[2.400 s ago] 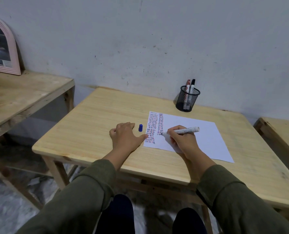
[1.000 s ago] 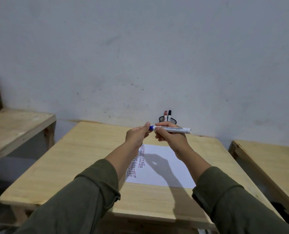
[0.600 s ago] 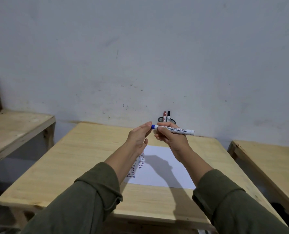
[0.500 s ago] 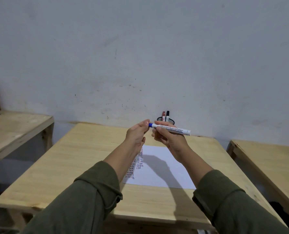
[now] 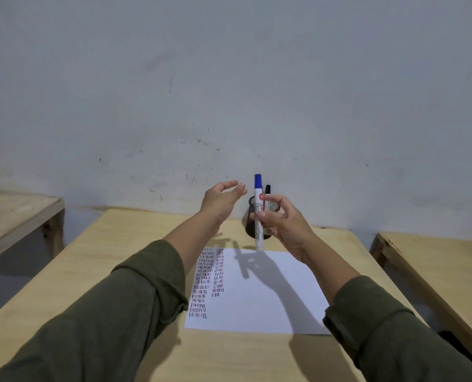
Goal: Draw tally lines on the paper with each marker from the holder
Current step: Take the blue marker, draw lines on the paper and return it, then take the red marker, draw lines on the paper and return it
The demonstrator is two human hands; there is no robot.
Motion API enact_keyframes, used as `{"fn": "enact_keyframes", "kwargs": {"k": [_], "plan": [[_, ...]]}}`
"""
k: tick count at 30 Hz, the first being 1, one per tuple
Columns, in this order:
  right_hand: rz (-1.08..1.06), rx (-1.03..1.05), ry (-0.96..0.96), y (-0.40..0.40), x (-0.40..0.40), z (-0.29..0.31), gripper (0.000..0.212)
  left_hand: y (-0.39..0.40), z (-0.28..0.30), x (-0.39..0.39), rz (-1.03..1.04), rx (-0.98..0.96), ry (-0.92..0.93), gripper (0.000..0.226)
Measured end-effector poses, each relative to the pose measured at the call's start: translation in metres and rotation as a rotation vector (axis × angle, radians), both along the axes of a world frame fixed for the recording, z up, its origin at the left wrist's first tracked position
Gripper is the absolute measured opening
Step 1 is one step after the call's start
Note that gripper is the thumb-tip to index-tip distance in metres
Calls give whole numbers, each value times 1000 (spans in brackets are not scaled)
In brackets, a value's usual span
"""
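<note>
The right hand (image 5: 284,227) is raised above the far end of the table (image 5: 97,277), its fingers pinched around the middle of a marker (image 5: 258,213). The marker is a slim white cylinder with printed lettering on the barrel and a blue cap on top; it stands nearly upright, cap up, its lower end hanging just above the far edge of the paper (image 5: 256,296). The left hand (image 5: 221,199) is lifted beside it, a little to the left, holding nothing, its fingers loosely curved and spread, apart from the marker.

Behind the marker and partly hidden by the right hand stands the holder (image 5: 250,230), a dark round mesh cup set near the wall (image 5: 229,78). A black marker tip (image 5: 267,188) rises out of it, just right of the blue cap.

The paper is a smooth white rectangular sheet lying flat on the table. Two columns of short tally strokes in dark and reddish ink run down its left side, the left column longer than the right. Hand shadows fall across the sheet's middle.

The table is pale, smooth wood with visible grain. Both arms wear olive-green fabric sleeves (image 5: 135,304) bunched at the forearms. The wall is grey, matte and speckled with small marks. Similar wooden benches (image 5: 435,260) flank the table on both sides.
</note>
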State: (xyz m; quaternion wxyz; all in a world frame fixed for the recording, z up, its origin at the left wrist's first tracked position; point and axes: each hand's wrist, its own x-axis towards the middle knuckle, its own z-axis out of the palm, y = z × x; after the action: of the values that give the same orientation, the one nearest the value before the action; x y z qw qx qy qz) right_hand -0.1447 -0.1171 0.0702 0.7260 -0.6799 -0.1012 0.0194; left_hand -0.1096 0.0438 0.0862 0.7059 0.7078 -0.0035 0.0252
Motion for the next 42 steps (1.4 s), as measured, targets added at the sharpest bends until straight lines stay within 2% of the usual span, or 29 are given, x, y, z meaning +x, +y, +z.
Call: {"fn": "enact_keyframes", "kwargs": {"k": [2,4,10,15,21,25,31,35,39,42], "plan": [[-104,-112,-65,-9,17,5,59,-3,-4,16,35,118,-1,37],[-191,-216,-117,-18,36,12,74,-8,-10,33,50,232,-18,40],[-309,-356,-192,-39,99,19,88,-28,-24,71,11,537,-35,53],[-369,-421,-219,-48,132,12,85,-40,-38,88,-16,647,-12,60],[-354,-622,-231,-49,150,-12,81,-42,-55,96,-39,711,-12,60],[-346,-746,-227,-45,152,-19,77,-42,-57,95,-44,701,-34,54],[-347,-817,-229,-45,159,-31,74,-43,-57,96,-29,677,-11,57],[-352,-884,-252,-45,166,-35,65,-43,-57,96,-23,661,-8,57],[-394,-984,-366,-42,170,-34,49,-43,-60,97,-18,635,-5,56],[-353,-1083,-430,-35,174,-33,48,-42,-63,98,-14,612,2,57]]}}
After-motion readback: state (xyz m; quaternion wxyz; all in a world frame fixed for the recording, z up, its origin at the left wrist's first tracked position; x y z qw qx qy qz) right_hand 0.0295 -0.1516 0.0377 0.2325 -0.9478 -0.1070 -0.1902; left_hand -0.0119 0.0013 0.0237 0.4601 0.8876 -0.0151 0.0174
